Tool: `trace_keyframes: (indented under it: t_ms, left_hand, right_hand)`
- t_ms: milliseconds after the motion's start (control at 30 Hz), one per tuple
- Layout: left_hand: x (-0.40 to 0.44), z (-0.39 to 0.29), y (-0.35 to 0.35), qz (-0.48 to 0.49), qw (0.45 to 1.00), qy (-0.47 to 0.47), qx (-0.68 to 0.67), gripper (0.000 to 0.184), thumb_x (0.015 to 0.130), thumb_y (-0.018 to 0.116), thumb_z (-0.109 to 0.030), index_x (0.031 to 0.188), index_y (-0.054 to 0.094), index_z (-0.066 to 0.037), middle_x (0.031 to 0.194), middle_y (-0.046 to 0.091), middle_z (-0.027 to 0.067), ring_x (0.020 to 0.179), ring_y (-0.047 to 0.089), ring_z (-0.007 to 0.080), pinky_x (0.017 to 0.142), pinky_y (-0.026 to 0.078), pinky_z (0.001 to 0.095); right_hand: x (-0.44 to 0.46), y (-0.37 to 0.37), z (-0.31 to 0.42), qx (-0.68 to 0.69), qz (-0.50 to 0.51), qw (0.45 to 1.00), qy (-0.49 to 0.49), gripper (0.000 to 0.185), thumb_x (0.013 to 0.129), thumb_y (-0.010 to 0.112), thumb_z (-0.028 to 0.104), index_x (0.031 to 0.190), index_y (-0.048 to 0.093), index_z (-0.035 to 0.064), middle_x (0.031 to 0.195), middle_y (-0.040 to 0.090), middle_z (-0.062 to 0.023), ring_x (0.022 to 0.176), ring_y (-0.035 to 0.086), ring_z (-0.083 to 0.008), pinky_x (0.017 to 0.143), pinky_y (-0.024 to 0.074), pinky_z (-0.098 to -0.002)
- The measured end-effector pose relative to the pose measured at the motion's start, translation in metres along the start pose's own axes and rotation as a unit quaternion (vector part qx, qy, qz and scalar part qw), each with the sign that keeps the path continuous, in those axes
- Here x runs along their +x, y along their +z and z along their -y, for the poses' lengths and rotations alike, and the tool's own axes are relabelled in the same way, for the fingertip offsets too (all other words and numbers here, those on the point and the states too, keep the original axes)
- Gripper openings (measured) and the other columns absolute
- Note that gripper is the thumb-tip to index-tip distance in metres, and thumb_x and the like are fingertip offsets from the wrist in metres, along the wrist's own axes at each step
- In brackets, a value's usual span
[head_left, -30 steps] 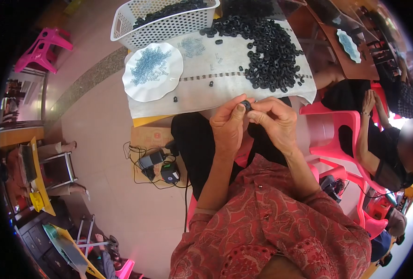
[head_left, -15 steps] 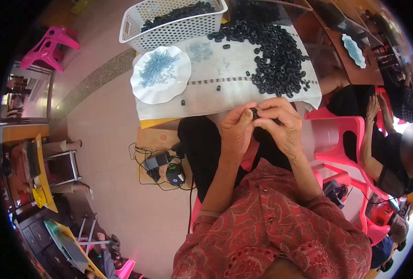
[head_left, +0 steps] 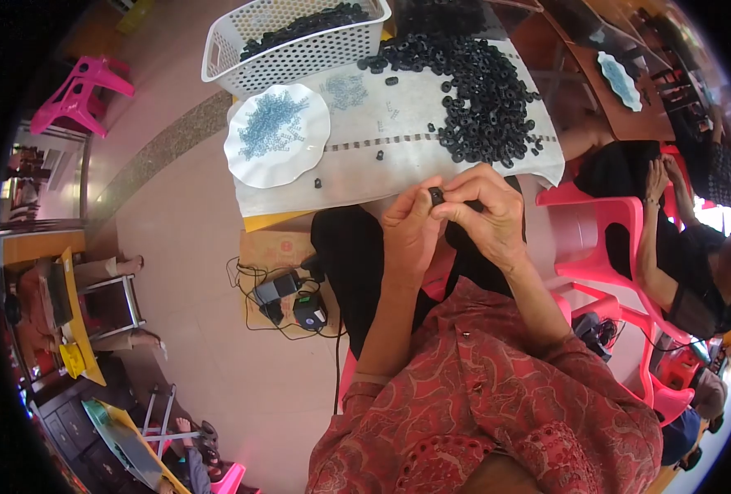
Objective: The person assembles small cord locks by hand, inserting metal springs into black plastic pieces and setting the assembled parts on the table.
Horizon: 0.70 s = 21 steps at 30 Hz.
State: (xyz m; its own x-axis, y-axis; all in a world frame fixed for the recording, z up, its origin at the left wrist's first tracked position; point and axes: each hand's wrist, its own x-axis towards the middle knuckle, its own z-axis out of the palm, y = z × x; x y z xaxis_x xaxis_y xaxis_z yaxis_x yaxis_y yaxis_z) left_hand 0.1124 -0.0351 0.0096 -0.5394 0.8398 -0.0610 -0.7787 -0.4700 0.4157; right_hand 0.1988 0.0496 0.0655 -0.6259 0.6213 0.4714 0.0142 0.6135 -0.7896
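My left hand (head_left: 409, 235) and my right hand (head_left: 490, 216) meet just in front of the table's near edge. A small black plastic piece (head_left: 436, 196) is pinched between the fingertips of both. The fingers cover part of it. Beyond them, a large heap of small black ring-like pieces (head_left: 489, 103) spreads over the white table cover (head_left: 357, 169). To the left, a white scalloped plate (head_left: 246, 171) bears many tiny bluish spring-like pieces (head_left: 273, 123). More of these lie loose beside the plate, and a few single black pieces rest near the table's front edge.
A white perforated basket (head_left: 299, 66) of black pieces stands at the back left. Chargers with cables (head_left: 279, 288) lie on cardboard on the floor. At the right, another person (head_left: 682, 272) sits by a pink chair (head_left: 596, 222). A pink stool (head_left: 85, 90) stands far left.
Both hands have moved slightly left and up, still pinching the black piece, which now shows more clearly between the fingertips. The whole view has shifted a little.
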Motion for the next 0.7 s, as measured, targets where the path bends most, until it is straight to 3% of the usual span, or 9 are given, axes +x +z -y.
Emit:
trace_keyframes:
  t_ms: [100, 200, 267, 367, 500, 567, 700]
  left_hand:
    - [0.002, -0.001, -0.002, 0.000, 0.999, 0.032, 0.006, 0.025, 0.096, 0.055, -0.011, 0.116, 0.061, 0.004, 0.102, 0.065, 0.0083, 0.094, 0.060, 0.0147, 0.087, 0.048, 0.0285]
    - [0.004, -0.001, -0.008, 0.004, 0.999, 0.030, 0.014, 0.026, 0.096, 0.055, -0.010, 0.117, 0.061, 0.004, 0.104, 0.065, 0.0096, 0.096, 0.060, 0.0162, 0.090, 0.047, 0.0301]
    - [0.006, 0.000, -0.010, 0.009, 0.999, 0.035, 0.017, 0.026, 0.096, 0.054, -0.010, 0.117, 0.060, 0.004, 0.104, 0.065, 0.0099, 0.096, 0.061, 0.0164, 0.090, 0.047, 0.0299]
    - [0.007, -0.003, -0.004, 0.008, 0.999, 0.037, 0.010, 0.026, 0.096, 0.054, -0.010, 0.117, 0.060, 0.004, 0.103, 0.065, 0.0100, 0.095, 0.061, 0.0164, 0.089, 0.048, 0.0296]
    - [0.009, -0.003, -0.005, 0.013, 0.999, 0.041, 0.016, 0.025, 0.096, 0.054, -0.009, 0.115, 0.060, 0.005, 0.100, 0.065, 0.0091, 0.093, 0.061, 0.0147, 0.086, 0.048, 0.0270]
    - [0.010, -0.003, -0.011, 0.012, 0.998, 0.043, 0.037, 0.024, 0.096, 0.055, -0.008, 0.115, 0.061, 0.005, 0.099, 0.065, 0.0085, 0.092, 0.061, 0.0136, 0.084, 0.048, 0.0256]
    - [0.011, -0.005, -0.013, -0.006, 0.996, 0.044, 0.081, 0.022, 0.094, 0.058, -0.007, 0.113, 0.062, 0.004, 0.095, 0.066, 0.0056, 0.086, 0.061, 0.0095, 0.077, 0.048, 0.0213]
  right_hand:
    - [0.003, 0.000, -0.004, 0.003, 0.015, 1.000, -0.014, 0.020, 0.069, 0.081, 0.007, 0.082, 0.066, 0.0025, 0.085, 0.064, -0.0071, 0.072, 0.061, -0.0139, 0.061, 0.0488, -0.0249]
    - [0.000, 0.002, -0.009, 0.049, 0.012, 0.999, 0.020, 0.022, 0.068, 0.081, 0.006, 0.085, 0.066, 0.0020, 0.089, 0.064, -0.0076, 0.076, 0.061, -0.0145, 0.065, 0.0499, -0.0252]
    - [-0.001, 0.001, -0.009, 0.093, 0.028, 0.993, 0.059, 0.027, 0.067, 0.081, 0.001, 0.088, 0.065, -0.0016, 0.098, 0.061, -0.0098, 0.085, 0.062, -0.0142, 0.074, 0.0517, -0.0251]
    - [0.000, 0.002, -0.009, 0.107, 0.039, 0.991, 0.073, 0.026, 0.069, 0.079, -0.002, 0.090, 0.065, -0.0023, 0.101, 0.060, -0.0099, 0.087, 0.061, -0.0142, 0.076, 0.0521, -0.0252]
    - [-0.002, 0.003, -0.015, 0.114, 0.044, 0.990, 0.068, 0.023, 0.071, 0.075, -0.006, 0.091, 0.064, -0.0027, 0.102, 0.059, -0.0100, 0.087, 0.061, -0.0141, 0.076, 0.0523, -0.0252]
    - [-0.002, 0.004, -0.017, 0.099, 0.026, 0.993, 0.064, 0.021, 0.071, 0.077, 0.000, 0.088, 0.065, -0.0005, 0.094, 0.062, -0.0077, 0.078, 0.062, -0.0125, 0.065, 0.0503, -0.0244]
    - [-0.003, 0.009, -0.015, 0.138, 0.023, 0.983, 0.120, 0.019, 0.073, 0.074, -0.003, 0.089, 0.065, -0.0019, 0.094, 0.061, -0.0070, 0.075, 0.060, -0.0111, 0.064, 0.0497, -0.0226]
